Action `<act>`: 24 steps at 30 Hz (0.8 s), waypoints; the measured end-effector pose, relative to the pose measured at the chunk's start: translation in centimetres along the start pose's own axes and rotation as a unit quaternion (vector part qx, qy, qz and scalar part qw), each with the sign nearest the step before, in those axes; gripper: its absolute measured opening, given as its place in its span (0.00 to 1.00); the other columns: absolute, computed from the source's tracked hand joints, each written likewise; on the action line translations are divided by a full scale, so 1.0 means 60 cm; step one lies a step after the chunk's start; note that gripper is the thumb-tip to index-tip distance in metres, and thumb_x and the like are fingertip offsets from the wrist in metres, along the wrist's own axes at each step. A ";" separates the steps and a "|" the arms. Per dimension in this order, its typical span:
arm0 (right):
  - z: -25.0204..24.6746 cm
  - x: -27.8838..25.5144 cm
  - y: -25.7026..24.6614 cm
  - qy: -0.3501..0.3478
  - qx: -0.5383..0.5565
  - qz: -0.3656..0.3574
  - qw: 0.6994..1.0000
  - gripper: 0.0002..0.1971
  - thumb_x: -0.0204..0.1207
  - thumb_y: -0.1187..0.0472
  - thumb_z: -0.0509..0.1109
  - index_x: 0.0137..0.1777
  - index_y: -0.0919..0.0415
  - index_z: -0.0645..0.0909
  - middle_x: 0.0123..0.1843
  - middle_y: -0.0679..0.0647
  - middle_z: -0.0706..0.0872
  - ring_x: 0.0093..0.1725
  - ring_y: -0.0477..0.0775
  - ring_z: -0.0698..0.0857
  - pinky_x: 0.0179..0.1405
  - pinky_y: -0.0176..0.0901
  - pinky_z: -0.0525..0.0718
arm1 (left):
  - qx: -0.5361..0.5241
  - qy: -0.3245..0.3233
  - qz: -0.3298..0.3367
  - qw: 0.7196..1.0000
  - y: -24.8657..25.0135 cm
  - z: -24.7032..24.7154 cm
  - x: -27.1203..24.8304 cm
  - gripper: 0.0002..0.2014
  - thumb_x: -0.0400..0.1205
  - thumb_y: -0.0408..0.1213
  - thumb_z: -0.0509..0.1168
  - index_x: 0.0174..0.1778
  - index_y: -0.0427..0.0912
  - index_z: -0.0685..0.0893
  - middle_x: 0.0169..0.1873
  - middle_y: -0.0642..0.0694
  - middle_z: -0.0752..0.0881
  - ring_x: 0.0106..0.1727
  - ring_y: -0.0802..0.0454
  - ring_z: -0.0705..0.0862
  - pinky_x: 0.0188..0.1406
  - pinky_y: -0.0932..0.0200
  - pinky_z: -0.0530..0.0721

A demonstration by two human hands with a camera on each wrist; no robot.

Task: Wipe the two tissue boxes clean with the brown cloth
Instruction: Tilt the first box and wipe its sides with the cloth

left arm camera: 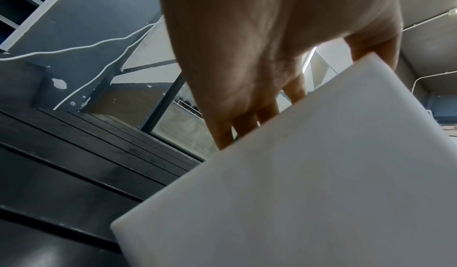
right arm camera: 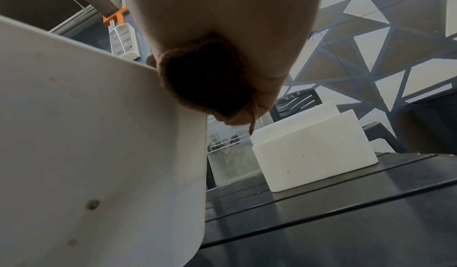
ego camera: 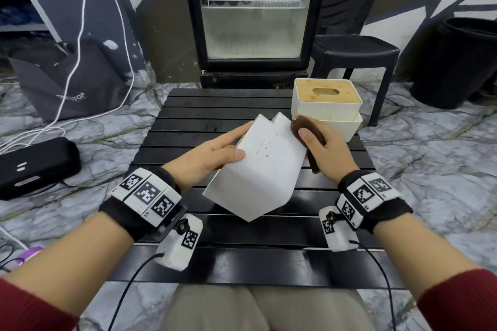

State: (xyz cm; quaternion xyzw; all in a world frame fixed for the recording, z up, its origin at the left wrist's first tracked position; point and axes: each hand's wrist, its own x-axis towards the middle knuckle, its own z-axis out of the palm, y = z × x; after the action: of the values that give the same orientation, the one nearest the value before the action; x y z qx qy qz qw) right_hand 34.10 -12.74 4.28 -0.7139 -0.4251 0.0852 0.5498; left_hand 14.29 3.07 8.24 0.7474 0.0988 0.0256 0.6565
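A white tissue box is held tilted above the black slatted table, its top face speckled with small brown spots. My left hand holds its left side, thumb on top and fingers along the side. My right hand grips the bunched brown cloth against the box's upper right edge. In the left wrist view the white box fills the lower right. The right wrist view shows the cloth pressed to the box. A second white box with a wooden lid stands at the table's back right and carries yellow spots.
A glass-door fridge stands behind the table. A black stool and a black bin are at the right. On the marble floor at the left lie a dark bag, white cables and a black case.
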 end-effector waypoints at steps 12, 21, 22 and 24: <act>-0.015 -0.005 -0.044 0.016 -0.134 -0.036 0.990 0.16 0.79 0.57 0.63 0.66 0.51 0.76 0.59 0.52 0.82 0.57 0.48 0.76 0.59 0.41 0.69 | 0.006 -0.002 0.000 1.000 0.010 0.015 -0.010 0.29 0.78 0.41 0.60 0.75 0.66 0.64 0.66 0.56 0.83 0.62 0.57 0.83 0.52 0.69 0.80; 0.024 -0.090 -0.117 -0.071 -0.197 -0.148 0.967 0.20 0.76 0.48 0.60 0.68 0.50 0.75 0.63 0.48 0.81 0.60 0.55 0.75 0.63 0.47 0.68 | 0.014 0.002 0.008 1.000 0.017 0.023 -0.012 0.30 0.77 0.42 0.59 0.75 0.65 0.63 0.69 0.59 0.78 0.63 0.60 0.81 0.58 0.68 0.79; 0.029 -0.099 -0.119 -0.069 -0.209 -0.149 0.964 0.20 0.76 0.48 0.60 0.68 0.50 0.75 0.63 0.48 0.81 0.61 0.55 0.74 0.63 0.51 0.69 | 0.014 0.002 0.010 1.000 0.017 0.023 -0.012 0.30 0.77 0.42 0.59 0.76 0.64 0.62 0.70 0.57 0.78 0.64 0.59 0.81 0.59 0.67 0.79; 0.040 -0.116 -0.121 -0.044 -0.231 -0.153 0.960 0.21 0.76 0.49 0.61 0.68 0.50 0.76 0.63 0.51 0.80 0.63 0.55 0.74 0.62 0.55 0.71 | 0.006 -0.001 0.011 1.000 0.016 0.022 -0.013 0.31 0.78 0.40 0.60 0.78 0.62 0.62 0.70 0.54 0.78 0.63 0.56 0.82 0.59 0.65 0.80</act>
State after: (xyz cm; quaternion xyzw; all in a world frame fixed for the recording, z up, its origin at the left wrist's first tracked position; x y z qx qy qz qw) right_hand 24.58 -15.64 7.19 -0.7438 -0.5609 -0.0694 0.3569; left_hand 13.88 1.50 9.10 0.7527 0.0906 0.0315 0.6514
